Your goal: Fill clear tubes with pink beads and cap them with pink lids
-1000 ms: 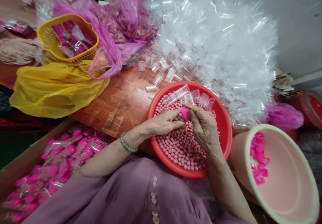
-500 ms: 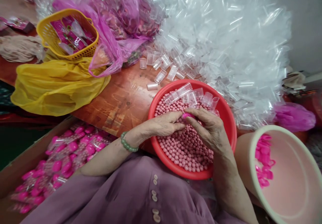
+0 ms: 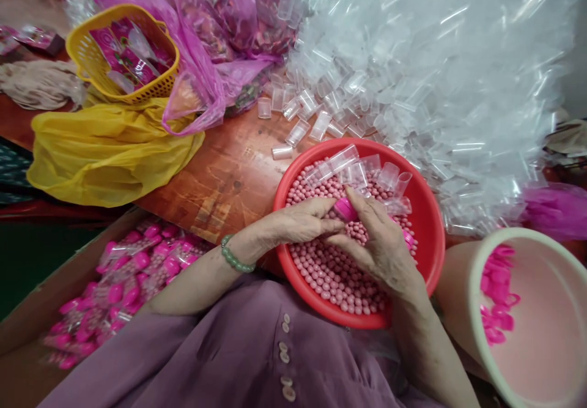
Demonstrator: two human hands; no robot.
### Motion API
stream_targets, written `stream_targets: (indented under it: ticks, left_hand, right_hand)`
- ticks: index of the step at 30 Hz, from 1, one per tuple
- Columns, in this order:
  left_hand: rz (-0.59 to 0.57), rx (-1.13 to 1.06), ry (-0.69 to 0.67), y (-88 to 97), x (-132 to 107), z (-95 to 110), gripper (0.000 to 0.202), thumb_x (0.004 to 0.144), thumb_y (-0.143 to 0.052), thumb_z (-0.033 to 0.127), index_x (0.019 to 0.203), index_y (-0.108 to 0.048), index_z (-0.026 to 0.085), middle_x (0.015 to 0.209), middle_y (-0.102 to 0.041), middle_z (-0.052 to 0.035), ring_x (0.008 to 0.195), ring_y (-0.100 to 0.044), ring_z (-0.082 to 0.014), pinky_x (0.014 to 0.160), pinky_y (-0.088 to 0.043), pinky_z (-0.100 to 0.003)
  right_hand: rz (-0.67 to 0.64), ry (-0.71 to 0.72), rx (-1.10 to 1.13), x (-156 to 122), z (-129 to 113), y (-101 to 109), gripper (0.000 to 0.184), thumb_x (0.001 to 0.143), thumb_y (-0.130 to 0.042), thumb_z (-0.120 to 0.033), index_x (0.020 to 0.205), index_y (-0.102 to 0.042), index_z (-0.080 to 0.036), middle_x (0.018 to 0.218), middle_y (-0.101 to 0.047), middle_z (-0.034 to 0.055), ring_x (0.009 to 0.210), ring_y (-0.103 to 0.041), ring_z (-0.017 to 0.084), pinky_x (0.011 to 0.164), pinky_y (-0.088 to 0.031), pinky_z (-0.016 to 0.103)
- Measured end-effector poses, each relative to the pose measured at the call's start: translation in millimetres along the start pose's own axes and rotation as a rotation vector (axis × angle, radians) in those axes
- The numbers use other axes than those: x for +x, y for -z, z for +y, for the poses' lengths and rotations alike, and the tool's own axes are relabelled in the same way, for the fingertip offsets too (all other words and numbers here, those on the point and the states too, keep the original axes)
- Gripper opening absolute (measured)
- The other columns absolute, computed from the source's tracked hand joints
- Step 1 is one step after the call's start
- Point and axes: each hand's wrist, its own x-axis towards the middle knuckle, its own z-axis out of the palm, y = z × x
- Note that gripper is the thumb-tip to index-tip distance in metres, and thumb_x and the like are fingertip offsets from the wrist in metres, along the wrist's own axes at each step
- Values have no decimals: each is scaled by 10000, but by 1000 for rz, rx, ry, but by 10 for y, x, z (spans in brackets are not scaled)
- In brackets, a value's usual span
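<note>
Pinching a small piece with a bright pink cap (image 3: 345, 209), the left hand (image 3: 296, 221) had its thumb and fingers almost closed, in the middle of the frame. Most of the piece under the cap was hidden by those fingers. The right hand (image 3: 383, 246) was spread wide, with its pointing finger up by the cap and its thumb lower down; I could not tell if it was touching the cap. A second pink cap (image 3: 407, 238) peeked out just beside the right hand. Both hands were over a big red bowl (image 3: 433, 224) full of round pink beads (image 3: 332, 276). Some clear tubes (image 3: 343, 160) lay on top of the beads, at the far side of the bowl. Green beads made a bracelet (image 3: 235, 255) on the left wrist, and a purple shirt (image 3: 220, 359) filled the bottom of the frame. A huge heap of clear tubes (image 3: 422, 77) covered the upper right. At the lower right, a pale bucket (image 3: 541, 328) held more pink caps (image 3: 498, 282). At the lower left, a brown box (image 3: 55, 298) held lots of pink-topped tubes (image 3: 123, 285). A yellow bag (image 3: 114, 157), a yellow basket (image 3: 82, 50) and a thin purple bag (image 3: 197, 99) sat at the upper left.
</note>
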Motion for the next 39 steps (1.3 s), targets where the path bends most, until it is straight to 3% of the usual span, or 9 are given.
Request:
stream_targets:
  ticks: [3, 8, 12, 18, 24, 27, 30, 34, 39]
  left_hand:
    - [7, -203, -25, -23, -1, 1, 291, 803, -674, 393, 904, -577, 137, 790, -595, -13, 731, -551, -138, 669, -438, -256]
    - [74, -207, -54, -55, -14, -15, 382, 736, -754, 455, 875, -596, 137, 777, -567, 3, 736, -512, -122, 662, -421, -238]
    - [27, -250, -89, -77, -38, -10, 442, 695, -779, 511, 821, -590, 132, 731, -566, 6, 669, -495, -104, 621, -411, -228]
    - [53, -312, -129, -111, -52, -33, 443, 683, -797, 501, 817, -635, 111, 785, -608, -15, 748, -538, -113, 687, -444, -229]
    - [52, -457, -114, -108, -28, -55, 425, 636, -847, 451, 835, -679, 116, 745, -650, -20, 718, -578, -107, 701, -465, -219]
    - [63, -546, -30, -87, 1, -43, 452, 698, -760, 562, 803, -688, 129, 673, -659, -34, 623, -604, -128, 634, -492, -245]
    - [73, -595, 83, -86, 40, 20, 581, 846, -503, 674, 764, -690, 130, 591, -643, -56, 533, -608, -153, 549, -499, -272]
    - [251, -692, 144, -176, 105, 106, 449, 933, -467, 494, 765, -675, 134, 577, -647, -33, 469, -579, -129, 507, -488, -254]
    - [553, -650, 41, -392, 114, 86, 237, 833, -625, 326, 685, -635, 142, 578, -633, 19, 490, -561, -90, 490, -462, -194]
  right_hand:
    - [76, 5, -170, -28, -49, -134, 906, 823, -674, -464, 1521, -217, -112, 1288, -571, 239, 1179, -556, 376, 938, -492, 569]
    - [236, 65, -369, -11, -86, -268, 794, 813, -592, -369, 1474, -260, -80, 1138, -617, 223, 1003, -609, 354, 809, -522, 521]
    - [317, 153, -433, 12, -81, -258, 740, 798, -561, -398, 1425, -333, -77, 1050, -640, 193, 901, -623, 319, 776, -517, 475]
    - [348, 219, -469, 49, -90, -258, 700, 775, -575, -405, 1369, -398, -79, 934, -658, 158, 824, -624, 298, 770, -500, 452]
    - [305, 224, -419, 80, -79, -251, 708, 804, -571, -382, 1409, -358, -82, 990, -664, 166, 860, -626, 298, 782, -504, 454]
    - [268, 180, -353, 91, -86, -232, 762, 823, -606, -393, 1443, -304, -69, 1147, -634, 211, 1021, -616, 325, 848, -515, 475]
    - [272, 156, -335, 95, -101, -231, 792, 836, -614, -458, 1446, -291, -69, 1200, -610, 226, 1086, -596, 344, 881, -516, 509]
    - [282, 191, -380, 87, -107, -246, 731, 865, -584, -426, 1426, -314, -43, 1169, -626, 233, 1038, -614, 336, 855, -515, 497]
    - [331, 306, -429, 38, -87, -231, 706, 896, -507, -379, 1438, -262, 0, 1088, -658, 229, 986, -645, 310, 802, -518, 465]
